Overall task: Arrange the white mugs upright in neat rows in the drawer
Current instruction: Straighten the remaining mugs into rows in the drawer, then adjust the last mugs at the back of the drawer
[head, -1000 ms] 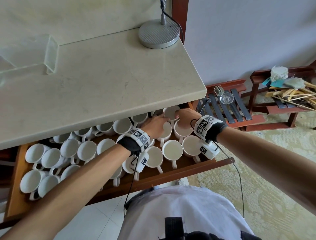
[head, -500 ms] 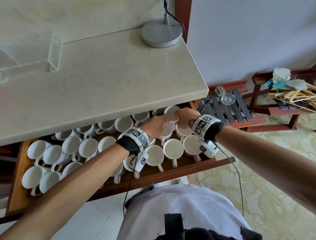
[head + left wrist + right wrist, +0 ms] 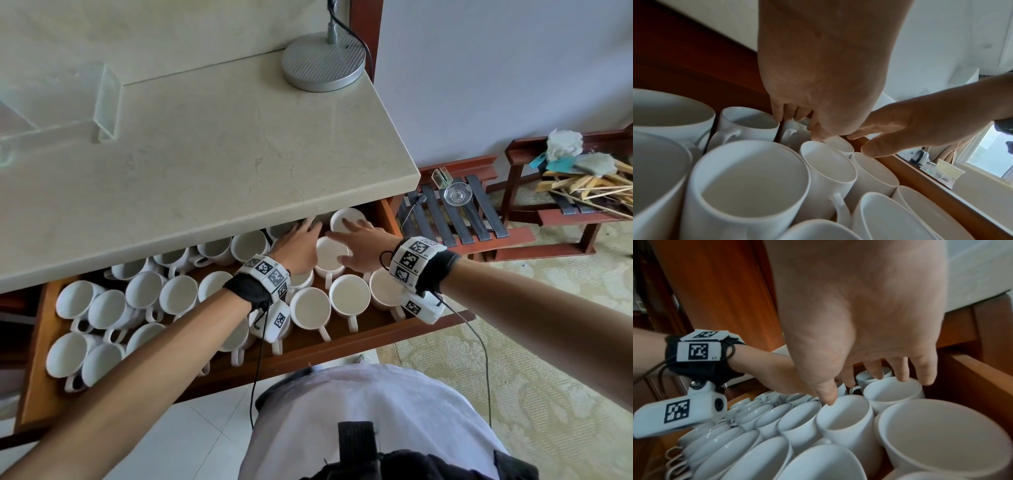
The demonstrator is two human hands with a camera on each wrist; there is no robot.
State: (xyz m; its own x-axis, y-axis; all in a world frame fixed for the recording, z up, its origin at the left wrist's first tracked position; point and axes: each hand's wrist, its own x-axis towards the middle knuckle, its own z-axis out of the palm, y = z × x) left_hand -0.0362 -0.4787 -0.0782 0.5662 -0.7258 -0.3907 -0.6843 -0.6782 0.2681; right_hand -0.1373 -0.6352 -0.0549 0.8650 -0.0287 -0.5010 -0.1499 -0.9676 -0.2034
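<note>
Here, one wooden drawer, pulled out beneath the pale stone desk; the desk's front edge overhangs the drawer's rear part, hiding the back row across the centre of the head frame.

White mugs: many, upright, mouths up, packed rim to rim from lower left to centre right. Handles point mostly toward the drawer's front rail. At the left of the frame the mugs are jumbled and uneven; at the right they stand in straighter rows. Bare wood shows in a narrow strip along the front rail and at the drawer's left end.

Left hand: grip open, fingers extended under the desk edge, tips at the rims of rear mugs; whether they touch is unclear.

Right hand: grip open, fingers spread over two mugs near the drawer's right wall, thumb at the rim of one mug, holding nothing.

Upper centre: round metal lamp base near the desk's right edge. Upper left: clear acrylic stand. Right: red slatted rack on the carpet.
</note>
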